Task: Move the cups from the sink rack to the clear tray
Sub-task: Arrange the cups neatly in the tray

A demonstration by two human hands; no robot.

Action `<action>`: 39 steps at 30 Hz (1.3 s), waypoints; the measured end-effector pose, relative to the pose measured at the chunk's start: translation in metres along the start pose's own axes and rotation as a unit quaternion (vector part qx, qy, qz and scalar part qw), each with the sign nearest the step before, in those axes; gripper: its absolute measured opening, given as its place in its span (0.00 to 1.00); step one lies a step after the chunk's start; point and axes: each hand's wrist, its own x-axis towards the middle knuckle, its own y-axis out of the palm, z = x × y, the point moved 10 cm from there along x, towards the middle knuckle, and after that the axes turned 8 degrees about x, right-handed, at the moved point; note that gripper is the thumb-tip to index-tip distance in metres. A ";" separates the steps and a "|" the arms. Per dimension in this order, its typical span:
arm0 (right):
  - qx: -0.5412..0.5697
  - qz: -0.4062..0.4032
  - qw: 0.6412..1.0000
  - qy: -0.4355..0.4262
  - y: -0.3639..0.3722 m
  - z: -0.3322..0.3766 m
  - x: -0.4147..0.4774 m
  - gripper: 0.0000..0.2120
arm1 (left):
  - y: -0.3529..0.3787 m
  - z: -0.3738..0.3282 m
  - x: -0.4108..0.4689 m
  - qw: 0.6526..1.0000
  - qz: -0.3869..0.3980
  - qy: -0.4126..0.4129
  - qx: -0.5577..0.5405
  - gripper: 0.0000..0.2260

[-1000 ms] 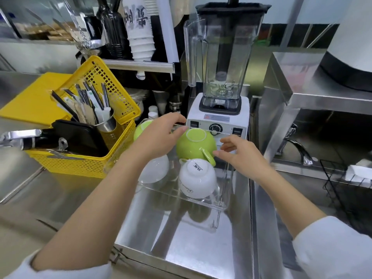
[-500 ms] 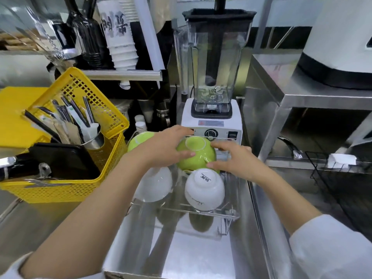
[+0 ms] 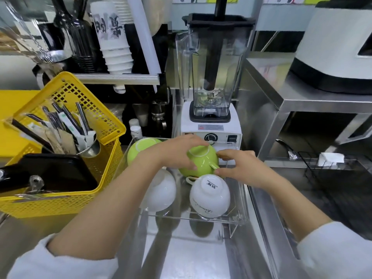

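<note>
In the clear tray [image 3: 242, 200], upside-down green cup [image 3: 198, 163] between left hand [image 3: 175, 153], curled over its base, and right hand [image 3: 239, 169], seemingly pinching its handle; risk of knocking the touching white cup [image 3: 209, 195].

- White cup [image 3: 209, 195], upturned in the clear tray [image 3: 242, 200]: "YAMI" printed on its base; cursive script on its side, too small to read.
- Stack of paper cups [image 3: 114, 37]: large black brush characters.
- Blender base [image 3: 211, 129]: red-and-white warning label, text illegible.
</note>
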 end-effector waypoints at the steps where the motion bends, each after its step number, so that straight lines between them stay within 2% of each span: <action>1: -0.002 0.002 1.000 -0.004 0.000 0.000 0.000 0.26 | 0.002 0.002 0.001 1.000 0.005 -0.004 0.009 0.33; 9: 0.012 0.015 1.000 -0.012 -0.003 -0.021 0.012 0.20 | 0.001 0.008 0.006 0.999 -0.013 -0.030 0.013 0.31; 13: -0.015 -0.012 0.999 -0.033 -0.010 -0.023 0.017 0.14 | -0.002 0.008 0.006 0.998 -0.012 -0.031 0.046 0.31; 15: -0.074 -0.028 0.995 -0.066 -0.015 -0.012 0.018 0.11 | -0.005 0.010 0.005 0.998 -0.020 -0.036 0.040 0.30; 17: -0.115 -0.038 0.988 -0.093 -0.016 -0.003 0.018 0.11 | -0.007 0.012 0.003 0.998 -0.030 -0.040 0.026 0.29; 22: -0.114 -0.043 0.986 -0.112 -0.018 0.001 0.020 0.13 | -0.009 0.015 0.002 0.998 -0.043 -0.049 0.022 0.29; 31: -0.085 -0.059 0.992 -0.076 -0.025 -0.002 0.017 0.14 | -0.005 0.016 0.000 0.998 -0.034 -0.051 0.004 0.27; 34: -0.024 -0.066 0.995 -0.064 -0.034 0.001 0.012 0.18 | -0.029 0.028 -0.011 0.989 -0.118 -0.068 -0.063 0.21; 37: 0.044 -0.077 0.993 -0.081 -0.046 0.008 0.011 0.17 | -0.064 0.062 -0.035 0.953 -0.247 -0.148 -0.096 0.16; 39: 0.072 -0.081 0.991 -0.079 -0.048 0.012 0.014 0.16 | -0.073 0.086 -0.052 0.933 -0.279 -0.197 -0.111 0.15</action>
